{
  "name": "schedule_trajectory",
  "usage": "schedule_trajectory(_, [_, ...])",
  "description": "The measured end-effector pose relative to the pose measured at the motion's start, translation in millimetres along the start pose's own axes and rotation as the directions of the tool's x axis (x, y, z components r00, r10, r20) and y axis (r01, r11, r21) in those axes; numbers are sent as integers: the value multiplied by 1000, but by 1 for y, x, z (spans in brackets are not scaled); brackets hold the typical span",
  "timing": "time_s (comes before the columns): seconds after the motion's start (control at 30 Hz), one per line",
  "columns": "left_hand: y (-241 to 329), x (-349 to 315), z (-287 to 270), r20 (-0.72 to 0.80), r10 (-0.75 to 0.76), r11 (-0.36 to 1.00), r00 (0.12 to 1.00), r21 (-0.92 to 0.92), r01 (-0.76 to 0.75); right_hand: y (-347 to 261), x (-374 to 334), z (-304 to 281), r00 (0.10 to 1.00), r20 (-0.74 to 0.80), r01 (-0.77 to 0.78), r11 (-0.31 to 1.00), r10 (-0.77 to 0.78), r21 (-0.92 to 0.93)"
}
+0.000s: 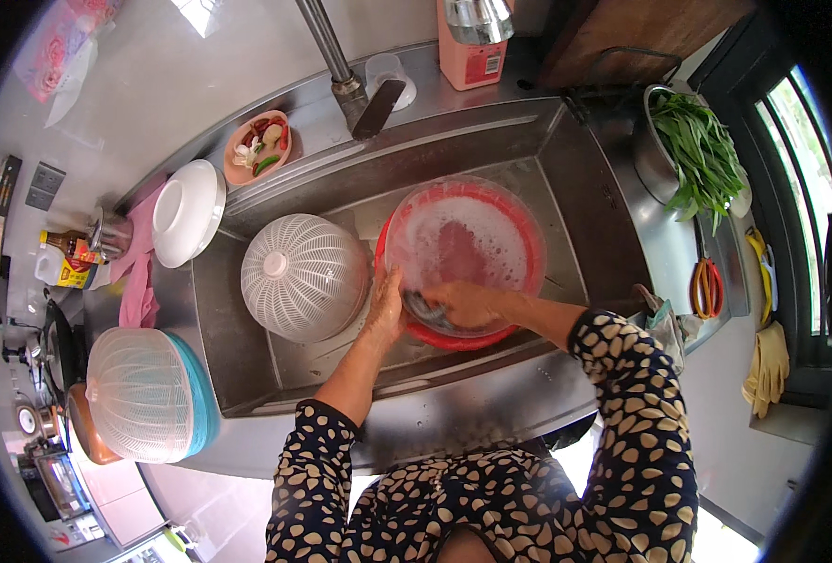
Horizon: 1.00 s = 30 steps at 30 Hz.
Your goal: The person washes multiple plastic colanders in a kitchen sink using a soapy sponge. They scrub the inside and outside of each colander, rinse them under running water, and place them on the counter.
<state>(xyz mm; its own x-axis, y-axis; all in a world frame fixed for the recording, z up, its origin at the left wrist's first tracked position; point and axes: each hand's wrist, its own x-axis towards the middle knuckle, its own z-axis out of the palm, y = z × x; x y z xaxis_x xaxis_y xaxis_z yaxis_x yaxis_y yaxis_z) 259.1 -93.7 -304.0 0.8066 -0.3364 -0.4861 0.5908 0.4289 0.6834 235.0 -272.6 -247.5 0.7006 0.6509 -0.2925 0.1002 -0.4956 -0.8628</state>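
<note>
A red basin (458, 342) sits in the steel sink (566, 206), to the right of a white slotted dome cover (303, 277). Over the basin is a clear, round, bowl-like vessel (540, 246), with white suds and bubbles showing in it. My left hand (386, 308) grips the vessel's near-left rim, thumb along the edge. Inside that rim, my right hand (477, 305) presses a dark grey scrubber (423, 308) against the wall. Its fingertips are partly hidden by the scrubber and suds.
Behind the sink are a faucet (346, 89), a pink bottle (472, 61) and a dish of peppers and garlic (257, 150). White plates (189, 211) and a lidded blue basket (205, 399) stand left. On the right are a pot of greens (693, 150) and scissors (705, 286).
</note>
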Motion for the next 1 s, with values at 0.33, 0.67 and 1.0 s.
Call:
schedule_trajectory(0.33, [22, -23, 24, -112, 164, 869, 980, 487, -90, -24, -120, -104, 852, -443, -431, 856, 280, -287])
schedule_trajectory(0.67, [34, -19, 19, -73, 343, 494, 936, 862, -114, 11, -120, -61, 862, -433, -178, 642, -264, -746])
schedule_trajectory(1.0, [-12, 28, -11, -209, 88, 660, 974, 745, 100, 11, -57, 2, 899, 325, -4, 749, 292, -662])
